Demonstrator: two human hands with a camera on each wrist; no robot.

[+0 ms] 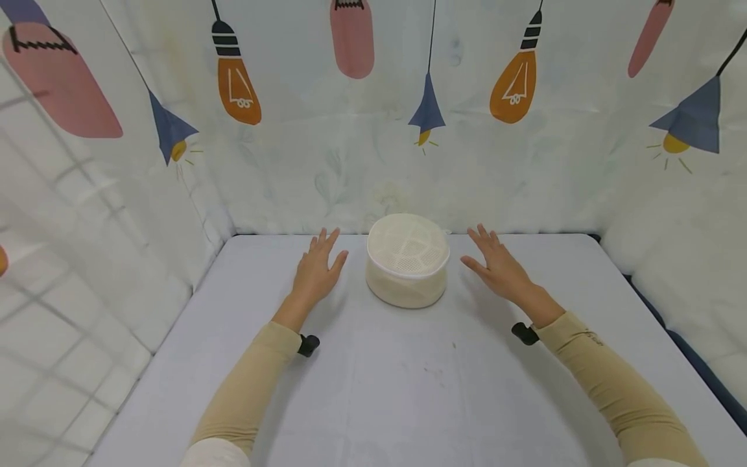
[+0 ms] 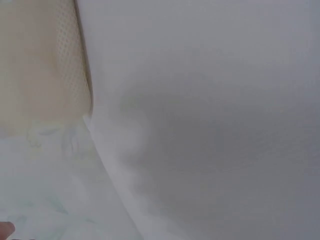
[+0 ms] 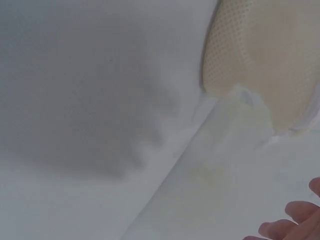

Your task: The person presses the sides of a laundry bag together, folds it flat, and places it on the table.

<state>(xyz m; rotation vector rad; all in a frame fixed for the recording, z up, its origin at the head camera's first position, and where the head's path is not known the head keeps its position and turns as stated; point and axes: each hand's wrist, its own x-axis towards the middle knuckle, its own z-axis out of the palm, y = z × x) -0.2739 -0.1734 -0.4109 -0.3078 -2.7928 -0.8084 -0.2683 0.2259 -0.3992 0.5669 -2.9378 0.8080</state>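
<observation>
A round, drum-shaped cream mesh laundry bag with white trim round its top edge stands upright near the back of the white table. My left hand hovers to its left, fingers spread and thumb towards it, apart from it. On the other side my right hand is held out the same way, also not touching. Part of the mesh side shows in the left wrist view, with one fingertip at the lower left corner. In the right wrist view several fingertips appear below the bag.
The white table runs back to a cloth wall printed with lamps and bulbs. More cloth hangs along the left and right sides. A few small marks dot the tabletop in front of the bag. Each wrist wears a small black camera.
</observation>
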